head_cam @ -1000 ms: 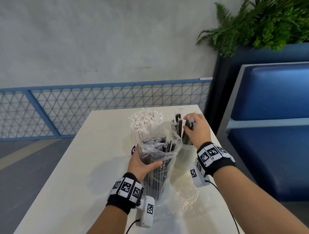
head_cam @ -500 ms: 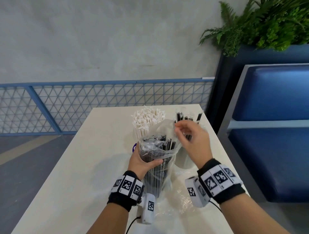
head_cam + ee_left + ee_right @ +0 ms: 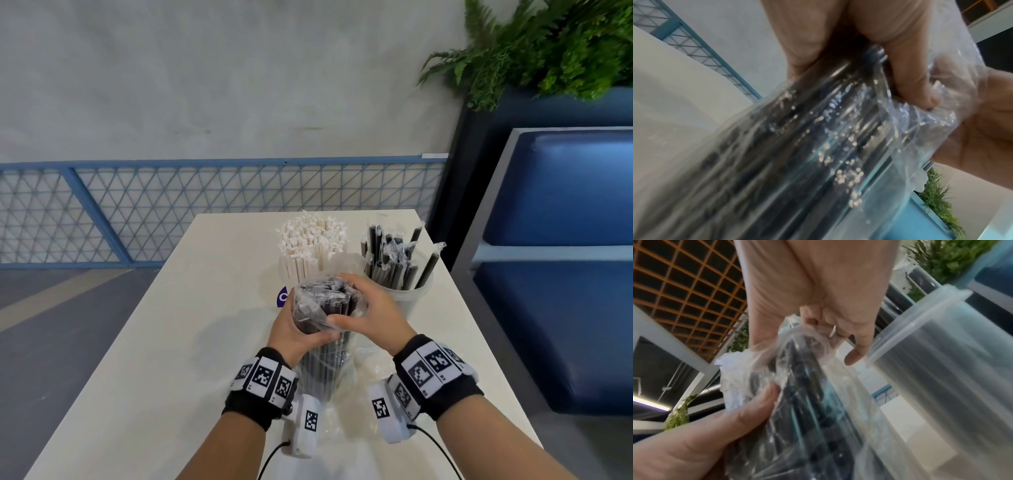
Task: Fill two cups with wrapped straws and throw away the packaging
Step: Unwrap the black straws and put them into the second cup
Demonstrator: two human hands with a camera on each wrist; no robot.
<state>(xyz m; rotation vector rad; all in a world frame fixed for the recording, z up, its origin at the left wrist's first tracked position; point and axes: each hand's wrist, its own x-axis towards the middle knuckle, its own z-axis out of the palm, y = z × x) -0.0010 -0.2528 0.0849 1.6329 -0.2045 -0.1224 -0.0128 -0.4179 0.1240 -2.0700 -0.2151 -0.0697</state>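
Observation:
A clear plastic bag of black wrapped straws (image 3: 323, 346) stands upright on the white table (image 3: 178, 342). My left hand (image 3: 294, 329) grips the bag's upper part from the left; my right hand (image 3: 363, 308) curls over its open top, fingers round the straws inside. In the wrist views the bag (image 3: 818, 154) (image 3: 807, 410) fills the middle, with my left hand (image 3: 838, 48) and right hand (image 3: 818, 296) on it. Behind stand a cup of white wrapped straws (image 3: 313, 246) and a clear cup (image 3: 407, 294) partly filled with black wrapped straws (image 3: 394, 260).
The table's right edge runs beside a blue bench seat (image 3: 561, 281). A planter with green ferns (image 3: 548, 51) stands at the back right. A blue mesh railing (image 3: 171, 205) runs behind the table. A purple label (image 3: 282, 296) shows left of the bag.
My right hand left the black-straw cup, came back left and now closes over the bag's top. The left hand stayed on the bag.

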